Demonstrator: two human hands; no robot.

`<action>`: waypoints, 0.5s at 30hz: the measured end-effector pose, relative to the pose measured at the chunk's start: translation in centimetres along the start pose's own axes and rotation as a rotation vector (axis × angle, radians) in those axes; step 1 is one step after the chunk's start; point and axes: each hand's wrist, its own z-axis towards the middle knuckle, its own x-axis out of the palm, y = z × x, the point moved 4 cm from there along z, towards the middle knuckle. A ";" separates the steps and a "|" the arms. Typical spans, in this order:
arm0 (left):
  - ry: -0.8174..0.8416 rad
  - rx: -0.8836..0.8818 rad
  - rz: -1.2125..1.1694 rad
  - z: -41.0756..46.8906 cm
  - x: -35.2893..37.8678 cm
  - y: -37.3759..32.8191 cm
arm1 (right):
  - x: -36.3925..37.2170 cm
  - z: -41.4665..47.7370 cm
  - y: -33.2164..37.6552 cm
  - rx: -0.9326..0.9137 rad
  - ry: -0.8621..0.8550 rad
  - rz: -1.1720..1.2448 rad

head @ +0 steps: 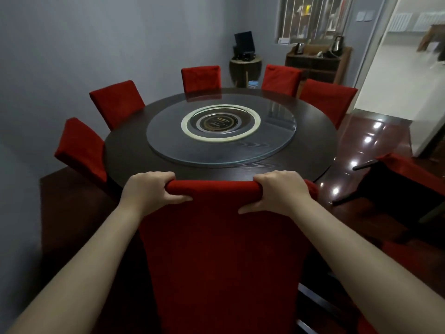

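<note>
While our left hand [149, 191] and right hand [279, 194] curled round its padded top | we held the red fabric chair [216, 249] | beside the round dark table [134, 153].

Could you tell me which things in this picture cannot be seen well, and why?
All in the head view.
Red chair: seat and legs hidden behind its own backrest.
Left hand and right hand: parts curled over the backrest's far side are hidden.
Label under the glass turntable: writing too small and blurred.
Things on the wooden shelf: too small, blurred.
</note>
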 end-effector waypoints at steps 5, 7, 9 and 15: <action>0.050 -0.081 -0.006 3.1 1.7 1.1 | 0.8 2.5 -1.6 0.002 -0.021 0.045; 0.062 -0.104 -0.003 4.3 2.3 1.6 | 1.0 3.7 -2.1 0.016 0.005 0.060; 0.051 -0.103 0.009 5.3 3.0 2.0 | 1.3 4.8 -2.6 0.044 0.044 0.072; 0.022 -0.068 0.000 6.9 4.1 2.9 | 1.7 6.5 -3.2 0.138 0.115 0.089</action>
